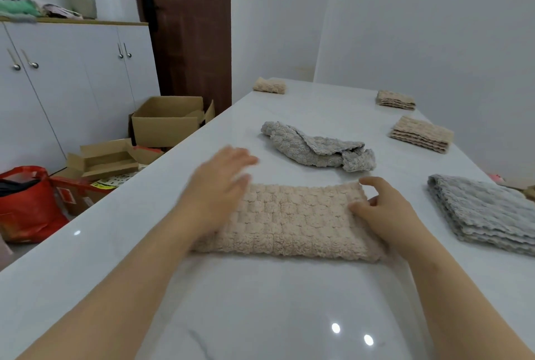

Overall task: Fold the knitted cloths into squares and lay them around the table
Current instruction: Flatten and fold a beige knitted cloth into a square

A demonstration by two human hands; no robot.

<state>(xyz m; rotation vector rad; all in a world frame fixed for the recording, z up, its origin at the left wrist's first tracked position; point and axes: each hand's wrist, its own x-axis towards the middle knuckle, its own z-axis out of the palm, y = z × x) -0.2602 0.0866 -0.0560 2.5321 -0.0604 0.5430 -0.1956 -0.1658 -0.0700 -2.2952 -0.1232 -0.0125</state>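
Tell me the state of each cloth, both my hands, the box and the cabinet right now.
long beige cloth: folded into a strip, lying flat
left hand: open, blurred, at the strip's left end
right hand: grips the strip's right end
middle grey cloth: unfolded, bunched up
right grey cloth: folded
near-right beige square: folded
far-right beige square: folded
far-left beige square: folded
cardboard box: open
cabinet doors: closed

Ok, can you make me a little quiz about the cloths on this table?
1. True or false: the middle grey cloth is folded into a square.
2. Pick one: the front cloth under the left hand and right hand is A) beige, B) red, C) green.
3. Count: how many small folded beige cloths lie on the table beyond the hands?
Key: 1 false, it is crumpled; 2 A; 3 three.
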